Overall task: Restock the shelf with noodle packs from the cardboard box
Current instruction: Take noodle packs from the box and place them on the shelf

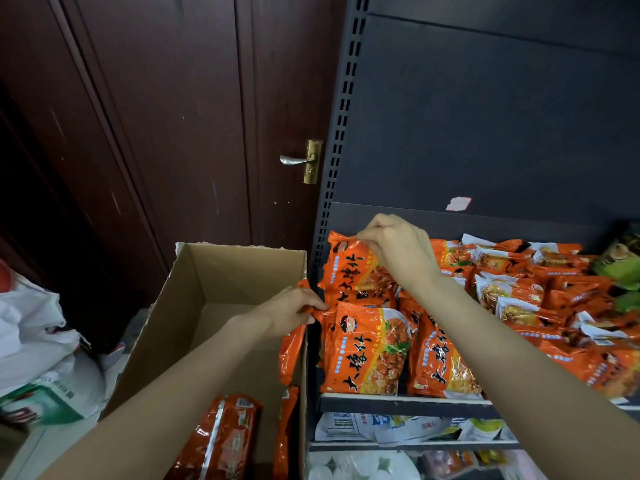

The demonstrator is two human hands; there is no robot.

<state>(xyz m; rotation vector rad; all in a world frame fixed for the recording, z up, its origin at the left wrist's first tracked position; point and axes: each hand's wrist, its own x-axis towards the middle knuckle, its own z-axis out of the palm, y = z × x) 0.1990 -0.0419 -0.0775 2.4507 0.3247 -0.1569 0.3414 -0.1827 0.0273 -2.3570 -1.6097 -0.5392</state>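
1. The right hand (398, 251) reaches over the dark shelf (405, 400) and pinches the top edge of an orange noodle pack (349, 268) standing at the back left corner of it, fingers closed on the wrapper.
2. The left hand (294, 310) sits at the shelf's left edge, its fingers closed on the crimped corner of the front noodle pack (363, 351), which stands upright at the shelf's front lip.
3. Just to the right of that front pack stands another pack (440, 358), touching it, and beyond lies a loose heap of orange packs (540, 299) spread across the rest of the shelf.
4. The cardboard box (214, 282) stands open on the floor, pressed against the shelf's left side, its flaps up.
5. Most of the box floor shows bare; one wrapped multi-pack (221, 441) lies in its near end, and two more packs (289, 355) stand on edge against the wall nearest the shelf.
6. A lower shelf tier (415, 445) holds pale blue-and-white packets (367, 427).
7. Behind the box is a dark wooden door (180, 116) with a metal lever handle (298, 160).
8. White plastic bags (38, 341) are piled left of the box.
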